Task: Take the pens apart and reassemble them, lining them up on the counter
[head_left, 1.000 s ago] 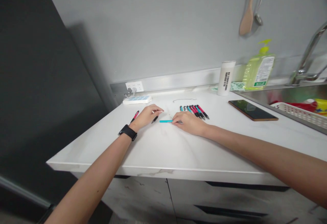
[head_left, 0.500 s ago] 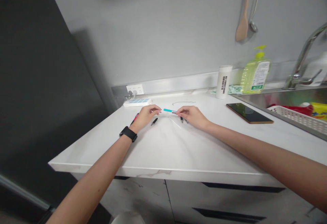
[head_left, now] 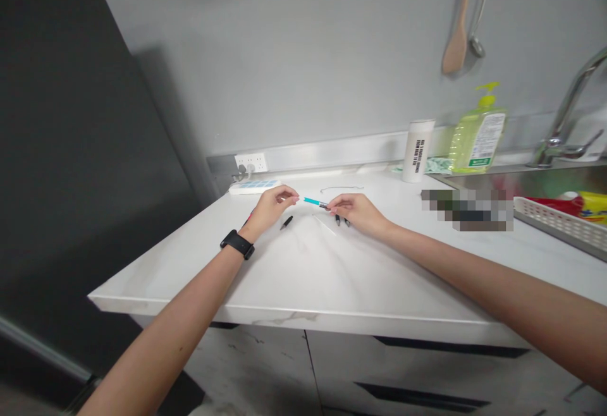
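My right hand (head_left: pixel 358 211) pinches the right end of a turquoise pen barrel (head_left: pixel 312 201), which points left above the counter. A small gap from the barrel's left end, my left hand (head_left: pixel 270 208) has thumb and index finger closed together; whatever lies between them is too small to make out. Below the left fingers rests a short black pen piece (head_left: pixel 286 222). A thin pale stick (head_left: pixel 325 225) lies on the counter between the hands. Two dark pen tips (head_left: pixel 337 220) show under the right hand. Something red is mostly hidden behind the left hand.
A white power strip (head_left: pixel 253 186) lies behind the left hand, and a thin wire (head_left: pixel 341 188) towards the back. Right of the hands are a white cylinder (head_left: pixel 418 150), a yellow-green soap bottle (head_left: pixel 477 134), a pixelated patch over an object, and a sink with a white basket (head_left: pixel 559 221).
My left hand has risen slightly, its fingertips still beside the barrel's end. The turquoise barrel is tilted a little more, its right end lower. The view has shifted slightly.
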Motion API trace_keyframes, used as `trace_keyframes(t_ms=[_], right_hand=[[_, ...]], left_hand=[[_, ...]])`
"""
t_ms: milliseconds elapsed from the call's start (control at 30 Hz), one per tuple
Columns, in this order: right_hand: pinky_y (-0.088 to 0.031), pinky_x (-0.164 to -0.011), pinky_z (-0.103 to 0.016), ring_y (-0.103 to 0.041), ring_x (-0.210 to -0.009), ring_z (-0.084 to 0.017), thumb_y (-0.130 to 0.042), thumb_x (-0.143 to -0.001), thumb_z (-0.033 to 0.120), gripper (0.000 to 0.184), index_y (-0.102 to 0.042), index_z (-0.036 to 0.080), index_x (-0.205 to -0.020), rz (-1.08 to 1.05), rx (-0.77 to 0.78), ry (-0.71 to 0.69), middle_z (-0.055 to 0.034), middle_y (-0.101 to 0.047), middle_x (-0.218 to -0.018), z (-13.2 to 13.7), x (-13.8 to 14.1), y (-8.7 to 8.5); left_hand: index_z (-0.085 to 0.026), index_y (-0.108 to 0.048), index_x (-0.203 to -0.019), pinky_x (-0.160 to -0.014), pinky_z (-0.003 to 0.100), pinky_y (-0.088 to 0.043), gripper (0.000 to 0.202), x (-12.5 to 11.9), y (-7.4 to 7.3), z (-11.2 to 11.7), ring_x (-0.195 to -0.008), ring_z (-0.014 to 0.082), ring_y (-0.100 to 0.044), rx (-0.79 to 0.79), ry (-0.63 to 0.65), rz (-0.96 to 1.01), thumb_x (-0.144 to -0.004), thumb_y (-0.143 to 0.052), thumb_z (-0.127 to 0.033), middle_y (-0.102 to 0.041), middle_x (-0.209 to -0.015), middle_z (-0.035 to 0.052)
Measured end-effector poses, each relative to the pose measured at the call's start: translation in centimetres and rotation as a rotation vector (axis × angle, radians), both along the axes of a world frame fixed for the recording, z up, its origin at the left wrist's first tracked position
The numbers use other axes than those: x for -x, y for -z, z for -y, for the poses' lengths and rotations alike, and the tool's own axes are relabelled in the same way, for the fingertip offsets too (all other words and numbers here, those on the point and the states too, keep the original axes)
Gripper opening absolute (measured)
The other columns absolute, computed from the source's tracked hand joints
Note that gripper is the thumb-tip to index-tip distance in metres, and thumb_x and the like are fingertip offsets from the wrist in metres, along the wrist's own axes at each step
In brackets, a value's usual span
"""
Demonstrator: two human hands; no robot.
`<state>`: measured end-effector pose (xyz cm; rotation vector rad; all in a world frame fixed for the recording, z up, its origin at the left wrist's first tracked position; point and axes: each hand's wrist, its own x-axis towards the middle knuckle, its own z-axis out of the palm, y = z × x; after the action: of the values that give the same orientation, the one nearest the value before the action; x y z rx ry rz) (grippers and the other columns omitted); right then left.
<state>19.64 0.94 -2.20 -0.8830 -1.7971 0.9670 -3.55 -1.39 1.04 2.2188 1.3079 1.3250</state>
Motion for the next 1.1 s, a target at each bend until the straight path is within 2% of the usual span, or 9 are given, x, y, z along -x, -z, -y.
trace_keyframes(t_ms=[100, 400, 533, 633, 800, 967, 1033, 1100], right_hand=[[-0.051, -0.071, -0.025, -0.067, -0.074, -0.014, -0.061, -0.072, 0.011, 0.009, -0.067, 0.015, -0.077, -0.020, 0.012, 0.010, -0.0056, -0.071, -0.077, 0.1, 0.0, -0.1], [-0.048, -0.064, -0.023, -0.064, -0.070, -0.013, -0.061, -0.072, 0.015, 0.009, -0.065, 0.014, -0.080, -0.013, 0.053, -0.039, -0.0054, -0.070, -0.075, 1.0, 0.3, -0.4], [-0.047, -0.063, -0.021, -0.065, -0.071, -0.012, -0.060, -0.070, 0.011, 0.021, -0.062, 0.014, -0.091, -0.043, 0.092, -0.060, -0.0045, -0.070, -0.079, 1.6, 0.6, -0.6], [-0.048, -0.067, -0.022, -0.066, -0.075, -0.013, -0.058, -0.072, 0.010, 0.029, -0.064, 0.014, -0.100, -0.019, 0.144, -0.079, -0.0046, -0.071, -0.079, 2.1, 0.9, -1.0], [-0.050, -0.070, -0.024, -0.067, -0.076, -0.014, -0.060, -0.075, 0.015, 0.022, -0.068, 0.014, -0.095, -0.022, 0.168, -0.126, -0.0053, -0.070, -0.081, 2.3, 1.3, -0.9], [-0.050, -0.070, -0.023, -0.067, -0.077, -0.013, -0.061, -0.074, 0.015, 0.020, -0.067, 0.014, -0.093, -0.069, 0.211, -0.165, -0.0055, -0.069, -0.083, 2.3, 1.3, -0.8], [-0.050, -0.069, -0.023, -0.066, -0.078, -0.013, -0.061, -0.073, 0.015, 0.021, -0.067, 0.015, -0.093, -0.058, 0.218, -0.155, -0.0054, -0.070, -0.084, 2.4, 1.3, -0.9], [-0.049, -0.070, -0.022, -0.065, -0.081, -0.014, -0.062, -0.072, 0.016, 0.021, -0.066, 0.015, -0.093, -0.031, 0.196, -0.135, -0.0055, -0.071, -0.086, 2.4, 1.2, -1.0]], left_hand=[[-0.016, -0.064, -0.079, -0.072, 0.028, -0.046, 0.018, 0.3, 0.1, -0.3, -0.078, 0.0161, -0.061, 0.000, -0.002, 0.029, -0.075, -0.063, -0.034, -0.068, -0.082, 0.0051], [-0.016, -0.068, -0.081, -0.073, 0.029, -0.045, 0.021, 0.3, 0.0, 0.2, -0.079, 0.0166, -0.061, -0.003, 0.038, -0.047, -0.078, -0.060, -0.036, -0.070, -0.085, 0.0059], [-0.016, -0.070, -0.085, -0.076, 0.030, -0.046, 0.023, 0.1, 0.1, 0.2, -0.084, 0.0181, -0.062, 0.004, 0.081, -0.017, -0.079, -0.061, -0.036, -0.070, -0.089, 0.0072], [-0.016, -0.071, -0.091, -0.080, 0.031, -0.047, 0.026, 0.1, 0.2, 0.1, -0.091, 0.0191, -0.061, -0.013, 0.119, 0.029, -0.079, -0.062, -0.038, -0.069, -0.099, 0.0092], [-0.019, -0.069, -0.102, -0.083, 0.031, -0.047, 0.031, -0.1, 0.2, 0.4, -0.100, 0.0191, -0.058, 0.031, 0.200, 0.036, -0.079, -0.062, -0.039, -0.064, -0.111, 0.0097], [-0.018, -0.065, -0.108, -0.082, 0.030, -0.047, 0.034, -0.5, 0.1, 0.6, -0.098, 0.0180, -0.058, 0.082, 0.252, 0.040, -0.079, -0.061, -0.037, -0.061, -0.114, 0.0106], [-0.018, -0.060, -0.113, -0.079, 0.028, -0.047, 0.039, -0.3, 0.3, 0.3, -0.095, 0.0168, -0.059, 0.093, 0.204, 0.012, -0.080, -0.060, -0.037, -0.061, -0.109, 0.0097], [-0.018, -0.055, -0.113, -0.073, 0.027, -0.046, 0.041, 0.2, 0.8, -0.2, -0.086, 0.0157, -0.060, 0.071, 0.064, -0.063, -0.078, -0.060, -0.039, -0.063, -0.097, 0.0069]])
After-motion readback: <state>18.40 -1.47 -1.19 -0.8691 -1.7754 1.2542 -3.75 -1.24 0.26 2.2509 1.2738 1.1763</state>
